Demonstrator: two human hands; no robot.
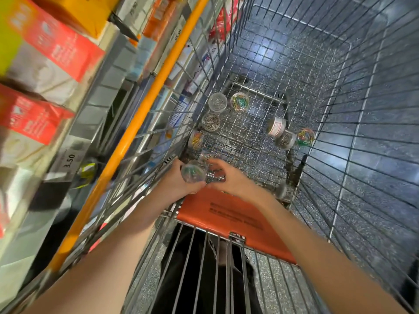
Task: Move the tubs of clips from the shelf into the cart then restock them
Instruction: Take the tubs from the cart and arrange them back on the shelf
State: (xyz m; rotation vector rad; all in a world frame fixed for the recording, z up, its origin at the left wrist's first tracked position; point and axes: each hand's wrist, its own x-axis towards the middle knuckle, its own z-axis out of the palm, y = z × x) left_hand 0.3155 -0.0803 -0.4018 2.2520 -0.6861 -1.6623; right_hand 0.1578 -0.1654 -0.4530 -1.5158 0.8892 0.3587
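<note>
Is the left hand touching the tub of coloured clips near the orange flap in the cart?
Touching. The head view shows the left hand with its fingers curled round the tub of coloured clips, no gap between them. The right hand lies beside it.

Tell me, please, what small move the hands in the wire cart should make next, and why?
Probably lift the clear round tub of coloured clips out towards the shelf. The left hand already grips it near the cart floor, and the right hand is reaching among other tubs beside it. About nine more tubs lie in the wire cart, so restocking seems under way.
</note>
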